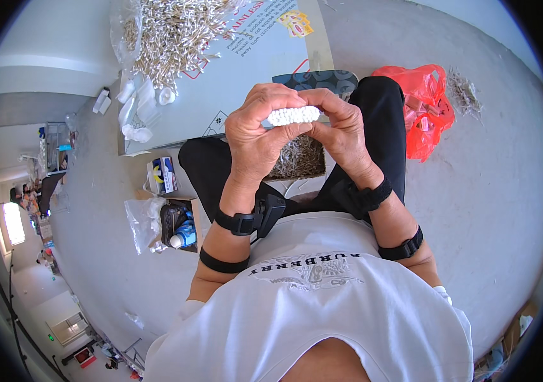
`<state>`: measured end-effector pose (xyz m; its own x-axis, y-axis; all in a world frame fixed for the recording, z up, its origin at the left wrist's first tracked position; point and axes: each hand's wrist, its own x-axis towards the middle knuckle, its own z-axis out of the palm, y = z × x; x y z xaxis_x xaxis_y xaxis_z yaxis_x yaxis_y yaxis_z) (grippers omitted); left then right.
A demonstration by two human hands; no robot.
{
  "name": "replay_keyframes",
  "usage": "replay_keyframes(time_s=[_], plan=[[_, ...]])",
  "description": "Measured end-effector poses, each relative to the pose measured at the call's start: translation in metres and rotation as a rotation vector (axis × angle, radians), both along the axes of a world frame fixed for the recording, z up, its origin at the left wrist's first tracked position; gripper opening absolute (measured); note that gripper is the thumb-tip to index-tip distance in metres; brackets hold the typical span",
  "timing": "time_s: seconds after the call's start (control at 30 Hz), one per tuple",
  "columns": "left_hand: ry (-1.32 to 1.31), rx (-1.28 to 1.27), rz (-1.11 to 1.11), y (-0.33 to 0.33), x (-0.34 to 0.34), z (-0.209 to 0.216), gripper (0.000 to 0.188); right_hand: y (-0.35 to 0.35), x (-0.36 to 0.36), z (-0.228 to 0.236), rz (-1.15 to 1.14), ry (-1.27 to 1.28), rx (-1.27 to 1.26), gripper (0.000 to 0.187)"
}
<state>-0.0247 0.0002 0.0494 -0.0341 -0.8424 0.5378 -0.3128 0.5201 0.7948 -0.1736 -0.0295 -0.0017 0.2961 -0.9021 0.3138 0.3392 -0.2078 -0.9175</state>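
A tight bundle of cotton swabs (293,115) is held up above my lap, its white tips packed side by side and facing up. My left hand (255,124) grips its left end, thumb below and fingers above. The right end is pinched by my right hand (340,124) in the same way. The sticks of the bundle are hidden beneath the tips. Under my hands, between my knees, sits an open box (297,159) filled with thin loose pieces. A large heap of loose cotton swabs (173,38) lies on the table at the upper left.
The pale table (233,83) carries clear plastic bags (147,105) at its left edge. On the floor to the right is a red plastic bag (434,121) beside scattered sticks (464,92). At left stand a small carton (162,175) and a cardboard box (192,210) with a blue bottle.
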Motion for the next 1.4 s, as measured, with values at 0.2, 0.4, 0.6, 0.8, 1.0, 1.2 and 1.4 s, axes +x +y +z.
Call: replay_keyframes(time_s=[0.2,0.4,0.6,0.8,1.0,1.2,1.4], plan=[[0.054,0.109,-0.005,0.003,0.002,-0.005,0.031,0.001,-0.001,0.000,-0.021,0.053,0.002,0.030],[0.481,0.291,-0.032,0.004,-0.002,0.001,0.051,-0.001,-0.002,0.012,0.067,-0.118,0.430,0.038],[-0.132,0.197,-0.136,-0.001,0.016,0.008,0.050,-0.011,-0.004,0.019,0.054,-0.308,0.803,0.045],[0.084,0.297,-0.066,-0.003,0.010,-0.016,0.036,-0.012,-0.008,0.006,0.223,-0.361,0.861,0.027],[0.238,0.368,0.043,-0.001,0.003,-0.020,0.026,-0.010,-0.015,0.010,0.372,-0.465,0.866,0.028],[0.281,0.390,0.016,0.000,0.000,-0.017,0.027,-0.008,-0.015,-0.001,0.368,-0.320,0.745,0.030],[0.212,0.349,0.031,0.002,0.002,-0.018,0.026,-0.006,-0.012,0.000,0.305,-0.320,0.772,0.027]])
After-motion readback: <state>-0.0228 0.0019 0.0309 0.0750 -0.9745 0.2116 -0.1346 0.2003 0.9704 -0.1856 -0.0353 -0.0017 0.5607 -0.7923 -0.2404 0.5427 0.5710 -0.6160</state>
